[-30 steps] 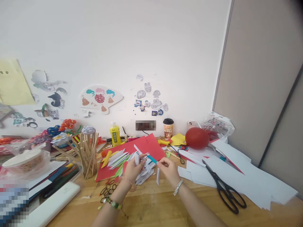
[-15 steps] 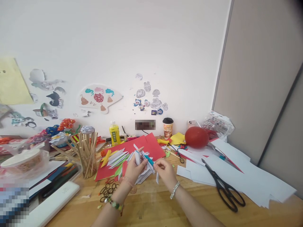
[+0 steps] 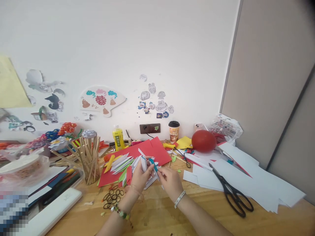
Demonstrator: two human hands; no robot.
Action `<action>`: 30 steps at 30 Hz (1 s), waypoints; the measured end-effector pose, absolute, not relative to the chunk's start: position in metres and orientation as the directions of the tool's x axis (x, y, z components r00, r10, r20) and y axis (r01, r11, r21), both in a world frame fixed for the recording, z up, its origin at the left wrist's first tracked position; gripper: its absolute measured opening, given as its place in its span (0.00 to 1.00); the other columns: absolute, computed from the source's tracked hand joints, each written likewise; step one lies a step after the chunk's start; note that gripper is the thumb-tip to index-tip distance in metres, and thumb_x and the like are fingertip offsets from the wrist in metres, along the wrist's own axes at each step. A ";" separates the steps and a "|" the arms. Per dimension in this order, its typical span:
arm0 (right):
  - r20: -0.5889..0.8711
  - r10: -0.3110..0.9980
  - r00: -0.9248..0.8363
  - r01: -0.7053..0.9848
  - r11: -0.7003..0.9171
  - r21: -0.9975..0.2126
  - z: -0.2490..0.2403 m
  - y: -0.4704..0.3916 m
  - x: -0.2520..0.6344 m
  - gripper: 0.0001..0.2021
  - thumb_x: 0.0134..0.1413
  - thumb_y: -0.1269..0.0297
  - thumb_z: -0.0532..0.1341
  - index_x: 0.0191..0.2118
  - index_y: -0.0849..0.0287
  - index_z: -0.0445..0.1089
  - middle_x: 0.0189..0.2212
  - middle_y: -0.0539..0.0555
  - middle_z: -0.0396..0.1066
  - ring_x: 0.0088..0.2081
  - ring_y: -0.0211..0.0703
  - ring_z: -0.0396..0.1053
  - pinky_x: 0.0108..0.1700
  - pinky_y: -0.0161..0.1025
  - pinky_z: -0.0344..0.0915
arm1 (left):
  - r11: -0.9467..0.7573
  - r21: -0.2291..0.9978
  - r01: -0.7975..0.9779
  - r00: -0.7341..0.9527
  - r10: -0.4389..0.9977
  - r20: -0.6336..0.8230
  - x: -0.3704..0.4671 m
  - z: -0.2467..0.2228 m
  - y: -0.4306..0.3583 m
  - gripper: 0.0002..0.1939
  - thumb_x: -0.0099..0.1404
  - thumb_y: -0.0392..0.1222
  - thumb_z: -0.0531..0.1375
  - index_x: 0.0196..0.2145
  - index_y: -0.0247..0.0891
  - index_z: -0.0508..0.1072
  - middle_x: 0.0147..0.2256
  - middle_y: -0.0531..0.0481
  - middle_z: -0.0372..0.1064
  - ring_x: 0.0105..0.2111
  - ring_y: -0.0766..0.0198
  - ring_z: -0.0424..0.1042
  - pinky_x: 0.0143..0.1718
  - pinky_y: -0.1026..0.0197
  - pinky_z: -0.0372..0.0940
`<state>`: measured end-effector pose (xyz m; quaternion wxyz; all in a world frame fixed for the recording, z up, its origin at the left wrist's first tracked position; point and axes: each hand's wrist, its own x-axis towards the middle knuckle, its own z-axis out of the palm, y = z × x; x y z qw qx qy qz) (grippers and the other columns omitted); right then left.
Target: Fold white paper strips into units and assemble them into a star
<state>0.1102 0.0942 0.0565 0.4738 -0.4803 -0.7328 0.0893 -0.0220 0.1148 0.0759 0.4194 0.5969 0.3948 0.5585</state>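
Observation:
In the middle of the head view my left hand [image 3: 140,177] is closed around folded white paper [image 3: 143,164]. A folded blue-and-white paper strip [image 3: 154,165] slants between both hands. My right hand [image 3: 171,182] pinches the lower end of that strip between thumb and forefinger. Under and behind the hands lie folded paper pieces [image 3: 121,165], mostly white with some green and red, on red paper sheets [image 3: 161,152]. Several small dark elastic bands [image 3: 112,197] lie on the wooden table left of my left wrist.
Black scissors [image 3: 232,191] rest on white paper [image 3: 261,180] to the right. A red balloon [image 3: 204,141], a lidded cup [image 3: 174,131] and a yellow bottle [image 3: 118,137] stand along the wall. A container of wooden sticks [image 3: 90,160] and a long white case [image 3: 55,209] are on the left.
My right hand has shifted slightly left and closer to my left hand along the blue strip. The strip now stands steeper. The whole view has moved a little.

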 end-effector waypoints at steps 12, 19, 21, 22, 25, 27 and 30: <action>0.668 0.710 -0.223 0.699 0.593 -0.398 0.038 0.096 0.104 0.19 0.59 0.68 0.46 0.54 0.63 0.61 0.34 0.60 0.72 0.36 0.47 0.68 0.37 0.41 0.64 | -0.348 0.937 -0.024 -0.066 0.936 0.346 -0.020 0.074 0.115 0.23 0.49 0.53 0.61 0.37 0.37 0.62 0.20 0.61 0.56 0.15 0.72 0.58 0.16 0.68 0.54; 0.664 0.695 -0.275 0.763 0.578 -0.290 0.032 0.099 0.102 0.20 0.59 0.71 0.44 0.55 0.66 0.58 0.34 0.62 0.70 0.36 0.49 0.67 0.38 0.44 0.66 | -0.279 0.959 0.049 -0.097 0.954 0.283 -0.016 0.071 0.115 0.22 0.47 0.56 0.61 0.32 0.36 0.64 0.15 0.61 0.56 0.14 0.70 0.58 0.16 0.67 0.53; 0.670 0.672 -0.314 0.778 0.587 -0.223 0.030 0.100 0.101 0.21 0.58 0.73 0.43 0.57 0.67 0.55 0.33 0.62 0.69 0.35 0.49 0.67 0.38 0.45 0.66 | -0.252 0.964 0.084 -0.103 0.960 0.259 -0.017 0.069 0.116 0.20 0.48 0.57 0.60 0.24 0.38 0.62 0.13 0.60 0.55 0.14 0.70 0.57 0.16 0.67 0.52; 0.676 0.659 -0.331 0.784 0.591 -0.192 0.029 0.100 0.101 0.22 0.58 0.74 0.43 0.57 0.66 0.54 0.33 0.62 0.69 0.35 0.48 0.67 0.38 0.45 0.66 | -0.238 0.968 0.083 -0.107 0.963 0.246 -0.016 0.068 0.117 0.20 0.48 0.58 0.60 0.22 0.38 0.60 0.12 0.60 0.54 0.14 0.71 0.56 0.16 0.68 0.52; 0.699 0.622 -0.352 0.791 0.597 -0.133 0.024 0.102 0.099 0.22 0.57 0.77 0.43 0.58 0.65 0.54 0.35 0.62 0.69 0.35 0.47 0.67 0.38 0.42 0.66 | -0.195 0.978 0.074 -0.080 0.976 0.201 -0.015 0.064 0.119 0.23 0.47 0.62 0.58 0.22 0.39 0.59 0.12 0.61 0.54 0.12 0.71 0.54 0.14 0.68 0.51; 0.717 0.604 -0.349 0.784 0.607 -0.130 0.021 0.105 0.098 0.22 0.57 0.77 0.43 0.57 0.65 0.55 0.36 0.62 0.69 0.36 0.46 0.67 0.37 0.41 0.66 | -0.172 0.981 0.093 -0.048 0.983 0.177 -0.012 0.061 0.120 0.24 0.47 0.64 0.56 0.21 0.38 0.59 0.11 0.61 0.53 0.11 0.71 0.54 0.13 0.68 0.51; 0.727 0.590 -0.350 0.752 0.641 -0.158 0.021 0.106 0.098 0.22 0.57 0.77 0.42 0.57 0.65 0.54 0.36 0.61 0.70 0.36 0.45 0.67 0.35 0.40 0.67 | -0.158 0.975 0.155 -0.013 0.987 0.162 -0.009 0.057 0.120 0.25 0.49 0.66 0.53 0.18 0.39 0.57 0.10 0.59 0.52 0.11 0.71 0.54 0.13 0.68 0.51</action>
